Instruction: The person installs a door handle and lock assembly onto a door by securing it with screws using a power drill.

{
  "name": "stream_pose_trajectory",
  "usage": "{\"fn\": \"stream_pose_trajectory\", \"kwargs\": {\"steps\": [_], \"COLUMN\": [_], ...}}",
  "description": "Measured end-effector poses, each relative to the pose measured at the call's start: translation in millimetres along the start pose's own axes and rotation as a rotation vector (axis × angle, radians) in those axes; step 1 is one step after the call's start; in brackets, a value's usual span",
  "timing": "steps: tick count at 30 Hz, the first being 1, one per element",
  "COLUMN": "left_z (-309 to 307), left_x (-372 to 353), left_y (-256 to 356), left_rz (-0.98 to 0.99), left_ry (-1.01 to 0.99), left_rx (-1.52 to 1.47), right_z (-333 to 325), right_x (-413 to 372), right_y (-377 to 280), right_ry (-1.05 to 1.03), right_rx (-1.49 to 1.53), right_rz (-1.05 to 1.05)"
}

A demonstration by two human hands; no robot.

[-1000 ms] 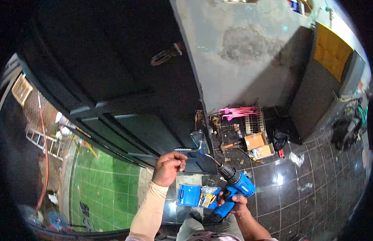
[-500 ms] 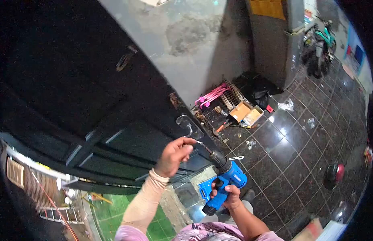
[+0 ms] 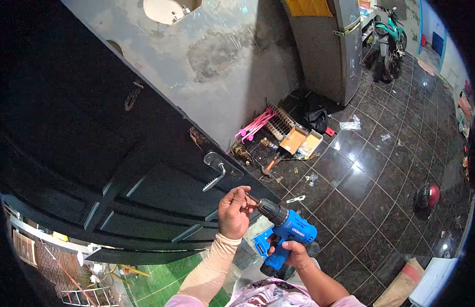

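A blue cordless drill [image 3: 295, 229] is in my right hand [image 3: 297, 254], whose fingers wrap round its handle. Its black chuck [image 3: 271, 210] points up and left, toward the dark door. My left hand [image 3: 233, 212], with a beige sleeve at the wrist, pinches the drill bit [image 3: 253, 199] just in front of the chuck; the fingers partly cover the bit. Above that hand, a silver lever handle [image 3: 215, 171] is fixed to the black panelled door [image 3: 140, 179].
Against the wall lie an orange-handled hammer [image 3: 271, 165], an open cardboard box [image 3: 294, 140], pink tubing [image 3: 255, 125] and a wire rack [image 3: 281, 123]. On the tiles are a white metal strip [image 3: 296, 199] and a red-and-black object [image 3: 427, 199]. A blue case [image 3: 263, 240] sits below the drill.
My left hand has moved right and down, closer to the chuck along the bit. The drill has shifted slightly left and down in view. The camera view has turned, showing more of the door handle.
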State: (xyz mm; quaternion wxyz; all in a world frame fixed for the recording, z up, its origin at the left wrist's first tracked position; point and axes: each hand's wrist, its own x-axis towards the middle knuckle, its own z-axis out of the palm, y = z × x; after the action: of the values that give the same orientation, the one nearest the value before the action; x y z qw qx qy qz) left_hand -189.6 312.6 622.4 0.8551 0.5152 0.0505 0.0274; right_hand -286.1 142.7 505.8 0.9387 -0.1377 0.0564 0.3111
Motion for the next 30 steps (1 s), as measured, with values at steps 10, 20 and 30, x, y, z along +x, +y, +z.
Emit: {"fn": "stream_pose_trajectory", "kwargs": {"steps": [10, 20, 30], "left_z": [-44.8, 14.7, 8.6], "left_x": [12.0, 95.9, 86.3], "left_y": [21.9, 194.7, 157.1], "left_rz": [-0.106, 1.097, 0.776], "left_ry": [-0.119, -0.871, -1.569], "left_rx": [0.106, 2.196, 2.165], "right_z": [5.9, 20.5, 9.6], "right_x": [38.8, 91.0, 91.1], "right_y": [48.6, 92.2, 100.4], "right_ry": [0.000, 0.073, 0.087], "right_rx": [0.110, 0.048, 0.099], "right_rz": [-0.046, -0.225, -0.312]}}
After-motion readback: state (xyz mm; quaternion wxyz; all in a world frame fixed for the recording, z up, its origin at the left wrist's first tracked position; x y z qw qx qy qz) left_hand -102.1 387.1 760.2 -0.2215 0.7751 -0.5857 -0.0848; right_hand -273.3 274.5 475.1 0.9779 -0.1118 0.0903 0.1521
